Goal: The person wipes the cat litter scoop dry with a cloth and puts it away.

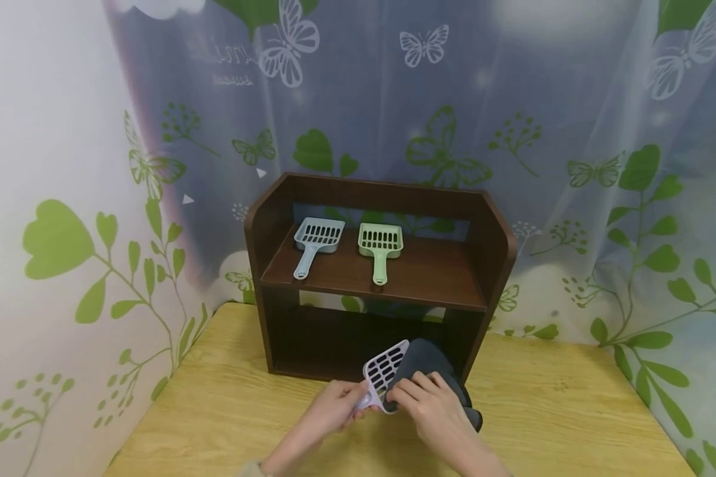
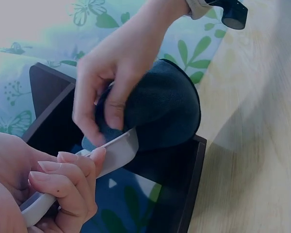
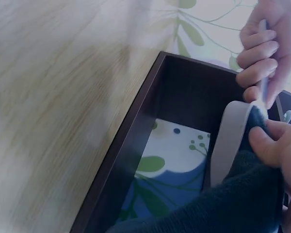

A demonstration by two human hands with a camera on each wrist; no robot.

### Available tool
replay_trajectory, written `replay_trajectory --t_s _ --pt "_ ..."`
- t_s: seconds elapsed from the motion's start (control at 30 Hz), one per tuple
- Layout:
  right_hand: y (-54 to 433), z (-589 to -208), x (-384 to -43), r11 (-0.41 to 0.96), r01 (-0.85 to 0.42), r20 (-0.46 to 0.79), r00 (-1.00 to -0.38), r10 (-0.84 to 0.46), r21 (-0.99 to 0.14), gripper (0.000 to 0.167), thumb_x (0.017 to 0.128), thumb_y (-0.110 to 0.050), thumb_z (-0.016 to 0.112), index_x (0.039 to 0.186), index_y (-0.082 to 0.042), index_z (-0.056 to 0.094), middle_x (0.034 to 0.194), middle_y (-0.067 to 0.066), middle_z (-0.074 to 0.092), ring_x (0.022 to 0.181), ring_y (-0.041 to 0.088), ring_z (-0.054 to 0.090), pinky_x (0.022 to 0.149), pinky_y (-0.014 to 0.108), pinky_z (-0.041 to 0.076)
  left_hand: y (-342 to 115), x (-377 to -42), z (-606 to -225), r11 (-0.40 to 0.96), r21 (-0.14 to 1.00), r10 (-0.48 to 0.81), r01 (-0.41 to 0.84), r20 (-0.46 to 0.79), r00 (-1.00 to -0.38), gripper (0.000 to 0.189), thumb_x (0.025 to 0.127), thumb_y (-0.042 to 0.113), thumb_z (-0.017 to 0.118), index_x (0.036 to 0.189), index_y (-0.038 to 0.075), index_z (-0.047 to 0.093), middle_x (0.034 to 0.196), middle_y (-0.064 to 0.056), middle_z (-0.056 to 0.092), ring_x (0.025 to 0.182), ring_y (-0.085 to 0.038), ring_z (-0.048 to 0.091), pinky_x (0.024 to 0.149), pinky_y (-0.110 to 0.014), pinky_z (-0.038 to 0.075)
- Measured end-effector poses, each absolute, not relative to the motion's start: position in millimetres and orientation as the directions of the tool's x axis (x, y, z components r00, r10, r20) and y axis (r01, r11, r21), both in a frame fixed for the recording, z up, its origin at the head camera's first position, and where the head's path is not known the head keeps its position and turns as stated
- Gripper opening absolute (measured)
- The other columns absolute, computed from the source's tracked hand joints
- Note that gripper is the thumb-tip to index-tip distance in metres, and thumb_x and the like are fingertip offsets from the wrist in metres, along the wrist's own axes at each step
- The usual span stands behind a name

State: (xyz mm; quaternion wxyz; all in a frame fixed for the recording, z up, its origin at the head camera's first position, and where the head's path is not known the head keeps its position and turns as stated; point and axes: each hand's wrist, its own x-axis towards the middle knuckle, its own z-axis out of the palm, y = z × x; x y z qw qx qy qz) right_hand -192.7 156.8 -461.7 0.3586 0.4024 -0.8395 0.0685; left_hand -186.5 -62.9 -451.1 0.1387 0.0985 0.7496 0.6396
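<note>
In the head view, my left hand [image 1: 333, 407] grips the handle of a lilac slotted litter scoop [image 1: 403, 346], its head pointing up and away. A dark blue-grey cloth [image 1: 427, 361] is pinched between the thumb and fingers of my right hand [image 1: 437, 409] and lies against the right part of the scoop's head. From the left wrist, the scoop's pale side wall [image 2: 121, 154] shows below the cloth [image 2: 162, 107]. In the right wrist view the cloth [image 3: 233, 199] wraps over the scoop's edge near the handle, under the right thumb [image 3: 264, 145].
Behind the hands stands a dark brown two-tier shelf [image 1: 429, 271] on a wooden table [image 1: 549, 397]. On its upper tier lie a grey-blue scoop [image 1: 307, 257] and a green scoop [image 1: 380, 266], handles toward me. A curtain [image 1: 358, 99] with leaves and butterflies hangs around the table.
</note>
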Motion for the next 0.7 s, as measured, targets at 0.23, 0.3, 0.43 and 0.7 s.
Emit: replay_trajectory --t_s 0.23,0.3,0.43,0.7 --pt "163.6 -458.7 -198.9 0.715 -0.655 0.660 -0.427 -0.618 0.246 0.029 0.094 -0.019 0.041 0.092 -0.023 0.069 0.092 -0.008 0.062 0.083 0.016 0.052 0.073 0.036 0.045 -65.6 -186.3 -447.0 0.165 0.986 0.324 -0.005 -0.058 -0.944 0.039 0.106 0.026 0.052 0.099 -0.007 0.072 0.062 0.003 0.052 0.047 -0.002 0.036 0.043 -0.014 0.027" --pt "166.9 -457.6 -200.9 0.730 -0.638 0.665 -0.437 -0.606 0.246 0.028 0.093 -0.019 0.042 0.092 -0.022 0.069 0.094 -0.007 0.062 0.083 0.017 0.052 0.073 0.037 0.046 -66.8 -186.5 -446.7 0.163 0.987 0.325 0.002 -0.052 -0.944 0.039 0.106 0.025 0.052 0.098 -0.008 0.071 0.062 0.003 0.052 0.047 -0.002 0.036 0.043 -0.014 0.027" --pt "173.6 -457.9 -204.2 0.762 -0.614 0.693 -0.459 -0.555 0.203 0.025 0.093 -0.018 0.044 0.094 -0.022 0.069 0.096 -0.007 0.063 0.084 0.017 0.054 0.073 0.040 0.048 -70.3 -187.6 -447.5 0.153 0.988 0.339 -0.004 -0.056 -0.939 0.040 0.107 0.024 0.050 0.100 -0.009 0.070 0.064 0.003 0.054 0.048 -0.001 0.036 0.043 -0.014 0.027" --pt "183.7 -461.2 -206.2 0.730 -0.624 0.759 -0.608 -0.231 -0.278 0.029 0.085 0.007 0.072 0.101 -0.017 0.069 0.099 -0.007 0.065 0.087 0.012 0.058 0.075 0.021 0.047 -81.4 -189.4 -451.1 0.142 0.990 0.359 -0.023 -0.073 -0.930 0.043 0.108 0.028 0.047 0.107 -0.010 0.068 0.065 0.003 0.054 0.047 -0.001 0.033 0.043 -0.014 0.025"
